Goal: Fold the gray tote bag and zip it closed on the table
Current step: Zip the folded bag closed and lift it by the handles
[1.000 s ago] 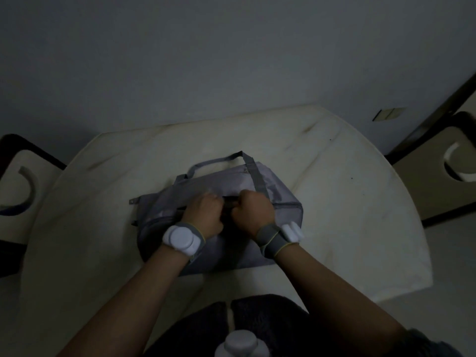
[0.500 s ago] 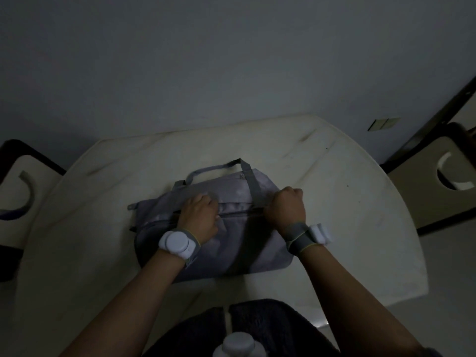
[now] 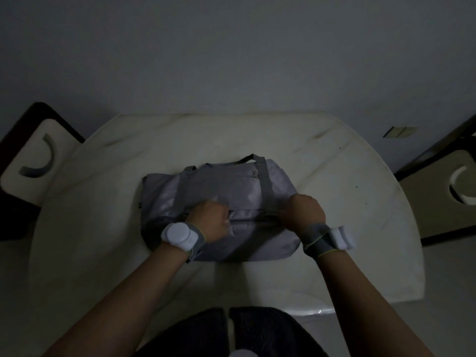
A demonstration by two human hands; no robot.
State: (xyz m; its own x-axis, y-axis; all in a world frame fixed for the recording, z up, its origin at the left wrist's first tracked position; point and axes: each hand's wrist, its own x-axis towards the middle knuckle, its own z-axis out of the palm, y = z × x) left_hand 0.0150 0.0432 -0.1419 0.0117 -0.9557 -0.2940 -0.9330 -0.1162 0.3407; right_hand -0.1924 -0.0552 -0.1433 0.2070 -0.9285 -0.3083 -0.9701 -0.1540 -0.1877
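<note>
Gray fabric tote bag [image 3: 221,202]: folded flat, mid pale round worktop [image 3: 347,202].
Left hand [image 3: 210,220]: grips fabric by zipper line.
Right hand [image 3: 305,212]: pinches zipper's right end.
Progress: zip apparently nearly closed; fold done.

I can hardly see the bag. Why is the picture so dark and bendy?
Head view: dim room light dulls the gray fabric tote bag and both hands, left hand and right hand; the wide lens curves the round white table edges; slight glare near its front rim.
</note>
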